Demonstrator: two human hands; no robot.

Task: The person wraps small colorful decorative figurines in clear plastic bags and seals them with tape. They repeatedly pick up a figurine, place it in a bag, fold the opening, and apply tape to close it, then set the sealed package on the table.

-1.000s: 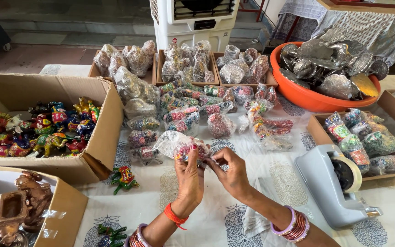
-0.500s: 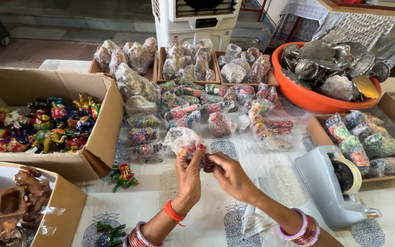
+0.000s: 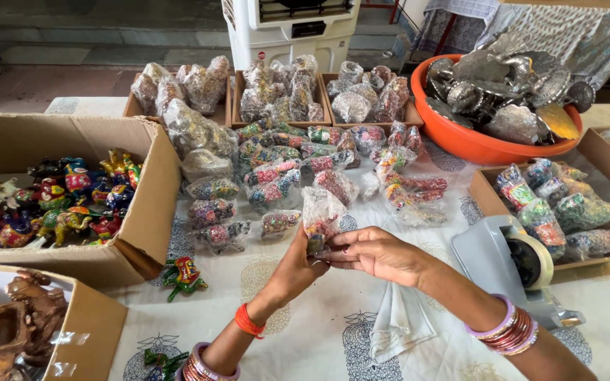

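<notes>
Light: soft daylight, bright and even over my counter [image 3: 305, 331].
Shadows: weak, only small ones under my hands.
Glare: shiny spots on the plastic bags [image 3: 277, 176] and metal pieces [image 3: 510, 77].
Sharpness: centre sharp, no blur.
Edges: a little wide-angle bending.

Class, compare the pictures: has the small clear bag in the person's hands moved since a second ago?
Yes, slightly. The small clear bag now sits a little lower and to the right, farther from the cardboard box and nearer the tape dispenser.

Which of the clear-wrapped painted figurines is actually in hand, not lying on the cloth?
The clear bag with a painted figurine, pinched between left hand and right hand, raised off the cloth; the others lie untouched.
</notes>
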